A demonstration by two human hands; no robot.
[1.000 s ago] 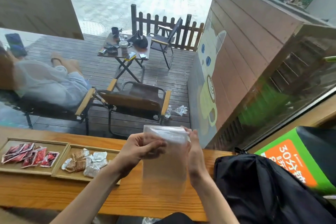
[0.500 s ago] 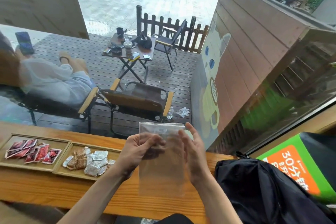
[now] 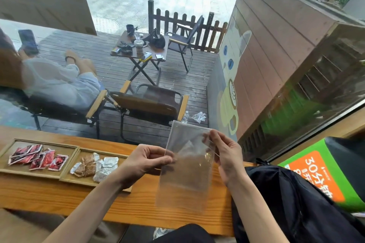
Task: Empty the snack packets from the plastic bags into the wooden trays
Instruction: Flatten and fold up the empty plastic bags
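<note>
Both hands are up over the counter [image 3: 59,201], holding one clear bag [image 3: 185,165] between them. The left hand [image 3: 144,162] pinches the bag's left edge, fingers curled onto the plastic; the right hand [image 3: 225,156] pinches the right edge near the top. The bag hangs upright and looks empty, nothing visible inside it, just the counter's wood showing through.

Left of the bag, two trays sit side by side on the counter. The far tray [image 3: 35,171] holds the red packets [image 3: 37,157]; the near tray [image 3: 79,180], just beside the left hand, holds the brown and silver packets [image 3: 96,165]. Both lots lie loose in their trays.

So the emptying looks done, or very nearly. I see no other full bag on the counter; whether one sits in the black backpack [image 3: 292,203] to the bag's right, I can't tell. What's left, I'd say, is putting this spent bag aside.
</note>
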